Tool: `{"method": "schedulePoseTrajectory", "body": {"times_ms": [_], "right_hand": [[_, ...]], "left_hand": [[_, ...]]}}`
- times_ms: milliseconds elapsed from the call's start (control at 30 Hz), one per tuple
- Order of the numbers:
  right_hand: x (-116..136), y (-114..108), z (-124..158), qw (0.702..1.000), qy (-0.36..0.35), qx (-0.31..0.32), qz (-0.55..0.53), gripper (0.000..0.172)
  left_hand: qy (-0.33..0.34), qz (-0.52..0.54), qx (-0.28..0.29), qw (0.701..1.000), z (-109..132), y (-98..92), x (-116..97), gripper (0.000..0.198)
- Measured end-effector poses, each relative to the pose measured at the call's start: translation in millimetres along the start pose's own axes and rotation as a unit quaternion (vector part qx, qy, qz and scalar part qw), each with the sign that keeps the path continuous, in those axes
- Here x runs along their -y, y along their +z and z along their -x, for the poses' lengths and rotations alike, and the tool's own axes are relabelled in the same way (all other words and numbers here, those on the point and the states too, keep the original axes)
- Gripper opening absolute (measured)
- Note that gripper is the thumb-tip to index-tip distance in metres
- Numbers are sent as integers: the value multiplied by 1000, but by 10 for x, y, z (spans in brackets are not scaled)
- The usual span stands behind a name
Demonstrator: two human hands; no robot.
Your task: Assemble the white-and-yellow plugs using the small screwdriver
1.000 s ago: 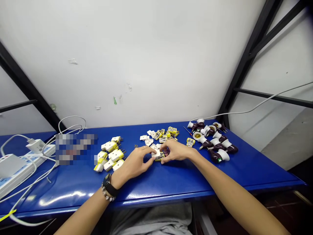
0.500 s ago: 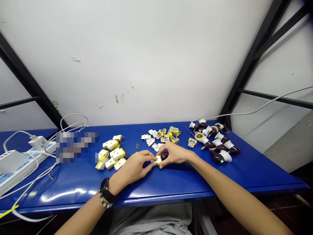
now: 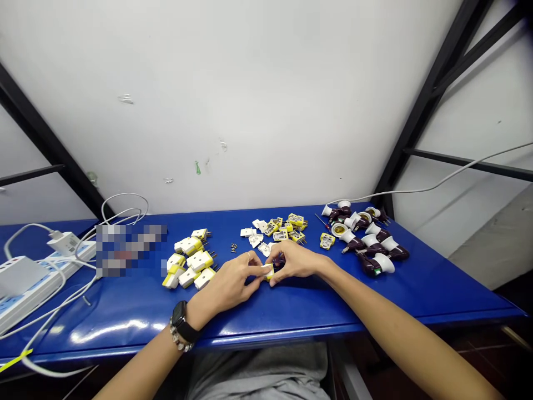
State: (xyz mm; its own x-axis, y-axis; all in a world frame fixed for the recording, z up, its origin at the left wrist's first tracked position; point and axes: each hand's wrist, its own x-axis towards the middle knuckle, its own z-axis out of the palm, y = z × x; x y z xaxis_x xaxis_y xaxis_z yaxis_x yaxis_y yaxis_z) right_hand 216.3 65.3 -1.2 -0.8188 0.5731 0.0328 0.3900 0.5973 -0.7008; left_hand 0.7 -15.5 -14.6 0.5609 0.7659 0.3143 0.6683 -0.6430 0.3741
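Note:
Between my two hands, low over the blue table (image 3: pixel 291 311), is a yellow and white plug adapter (image 3: pixel 268 272). My left hand (image 3: pixel 235 280) pinches it from the left, thumb and fingers on its white face. From the right, my right hand (image 3: pixel 293 261) grips the yellow edge; its fingers partly cover the piece. Just behind the hands lie loose white covers (image 3: pixel 255 240) and several open yellow plug halves (image 3: pixel 280 235) with metal parts showing. A small heap of screws (image 3: pixel 234 248) sits behind my left hand. Closed white and yellow plug adapters (image 3: pixel 200 260) are grouped to the left.
Purple and white lamp holders (image 3: pixel 370 242) crowd the right side, near a thin screwdriver (image 3: pixel 322 221) and a lone yellow plug half (image 3: pixel 327 240). At left, a white power strip (image 3: pixel 50 278) carries tangled white cables. A white wall (image 3: pixel 258 100) closes the back.
The fingers of my left hand have shifted slightly over the adapter's white face, covering more of it. Otherwise the hands and the parts on the table stay where they were.

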Motion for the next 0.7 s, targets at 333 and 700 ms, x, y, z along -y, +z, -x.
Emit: {"method": "schedulePoseTrajectory", "body": {"times_ms": [333, 700], "right_hand": [[-1, 7, -8, 1000, -6, 5, -3, 36], [177, -138, 55, 990, 31, -136, -33, 33]], "left_hand": [[17, -67, 3, 998, -31, -33, -139, 28], [-175, -258, -75, 947, 68, -181, 306, 30]]}}
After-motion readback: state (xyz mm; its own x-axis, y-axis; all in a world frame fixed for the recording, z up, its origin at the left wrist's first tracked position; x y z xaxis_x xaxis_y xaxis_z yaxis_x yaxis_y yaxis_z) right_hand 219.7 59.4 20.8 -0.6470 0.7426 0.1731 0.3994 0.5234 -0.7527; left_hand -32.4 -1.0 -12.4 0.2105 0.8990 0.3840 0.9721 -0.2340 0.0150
